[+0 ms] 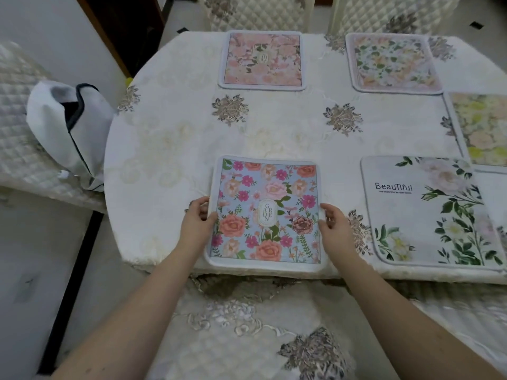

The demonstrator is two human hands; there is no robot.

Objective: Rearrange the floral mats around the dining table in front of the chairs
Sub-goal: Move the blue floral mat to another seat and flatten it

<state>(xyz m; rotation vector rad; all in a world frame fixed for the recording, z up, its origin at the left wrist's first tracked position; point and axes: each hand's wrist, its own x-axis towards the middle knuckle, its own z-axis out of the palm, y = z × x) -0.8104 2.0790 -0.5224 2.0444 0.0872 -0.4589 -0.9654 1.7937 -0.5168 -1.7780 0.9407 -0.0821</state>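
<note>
Both hands grip 1 floral mat at the near edge of the bench [170,149], which is draped in a cream cloth with embroidered brown flower clusters. The left hand [198,218] pinches the left border of the blue mat [264,212], thumb on top and fingers curled under the edge. The right hand [333,223] holds the right border the same way. This blue mat, printed with pink and orange blooms and a small oval label in its middle, lies flat with its near edge touching the bench rim.

To its right, apart from it, lies a white mat [428,212] with green leaves and the word "Beautiful". A yellow-green mat [482,127] sits at the right edge, partly out of view, its near corner just beside the white mat. On the far side lie a pink mat [262,60] and a pale green-flowered mat [393,63], each in front of a quilted chair [258,12]. A 2nd quilted chair [389,12] stands beside that one. At the left, a white bag with dark trim [68,127] rests on another quilted seat [19,149]
</note>
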